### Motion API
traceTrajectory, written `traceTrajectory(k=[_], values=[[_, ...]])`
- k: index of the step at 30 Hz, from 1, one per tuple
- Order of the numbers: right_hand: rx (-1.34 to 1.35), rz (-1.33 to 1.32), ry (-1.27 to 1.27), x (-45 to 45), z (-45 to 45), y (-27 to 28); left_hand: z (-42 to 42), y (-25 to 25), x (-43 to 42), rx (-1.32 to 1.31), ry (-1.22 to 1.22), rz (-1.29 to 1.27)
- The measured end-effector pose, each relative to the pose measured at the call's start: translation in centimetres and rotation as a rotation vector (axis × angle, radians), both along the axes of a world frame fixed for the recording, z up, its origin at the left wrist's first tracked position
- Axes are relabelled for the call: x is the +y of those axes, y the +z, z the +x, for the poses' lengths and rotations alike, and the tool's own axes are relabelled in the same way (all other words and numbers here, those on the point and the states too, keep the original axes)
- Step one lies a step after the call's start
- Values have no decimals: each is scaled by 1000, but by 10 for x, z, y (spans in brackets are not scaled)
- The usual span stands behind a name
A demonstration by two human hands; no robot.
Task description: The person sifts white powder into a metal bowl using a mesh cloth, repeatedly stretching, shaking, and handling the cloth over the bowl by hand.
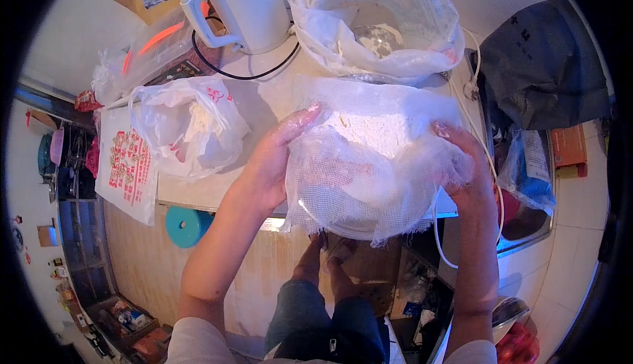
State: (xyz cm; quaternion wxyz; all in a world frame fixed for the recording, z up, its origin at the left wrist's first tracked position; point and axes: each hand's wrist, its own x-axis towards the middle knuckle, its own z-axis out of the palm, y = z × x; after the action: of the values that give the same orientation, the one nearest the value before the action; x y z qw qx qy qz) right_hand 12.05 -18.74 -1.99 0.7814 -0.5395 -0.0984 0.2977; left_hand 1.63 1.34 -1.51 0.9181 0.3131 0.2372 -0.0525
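A white cheesecloth (349, 189) is draped over what looks like a round bowl, whose curved rim shows through the mesh near the counter's front edge. White powder or dough, like flour, (376, 130) lies on the cloth. My left hand (280, 146) grips the left side, thumb on top of the cloth and fingers mostly hidden beneath. My right hand (465, 159) holds the bunched cloth at the right side, its thumb on top. White residue sticks to both thumbs. Whether the fingers also press on the bowl is hidden by the cloth.
A large plastic bag (316, 8) with a floury bowl inside stands behind. A white kettle (254, 14) with a black cord is at the back left. An open bag of white powder (188, 126) sits left. A white cable (491, 186) hangs by my right arm; a teal stool (186, 225) stands below.
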Motion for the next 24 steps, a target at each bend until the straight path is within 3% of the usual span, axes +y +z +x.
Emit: traceTrajectory(k=[2, 6, 12, 18, 24], values=[[-45, 64, -20, 1, -4, 1, -1, 1, 1, -31, 9, -16], [296, 9, -25, -8, 16, -16, -8, 3, 4, -105, -2, 33], [231, -38, -57, -4, 9, -7, -8, 5, -1, -44, -79, 492], [239, -28, -87, -8, 8, -6, -8, 12, -6, -106, -76, 394], [274, -9, -101, -7, 5, -2, -7, 6, -5, -102, -137, 601]])
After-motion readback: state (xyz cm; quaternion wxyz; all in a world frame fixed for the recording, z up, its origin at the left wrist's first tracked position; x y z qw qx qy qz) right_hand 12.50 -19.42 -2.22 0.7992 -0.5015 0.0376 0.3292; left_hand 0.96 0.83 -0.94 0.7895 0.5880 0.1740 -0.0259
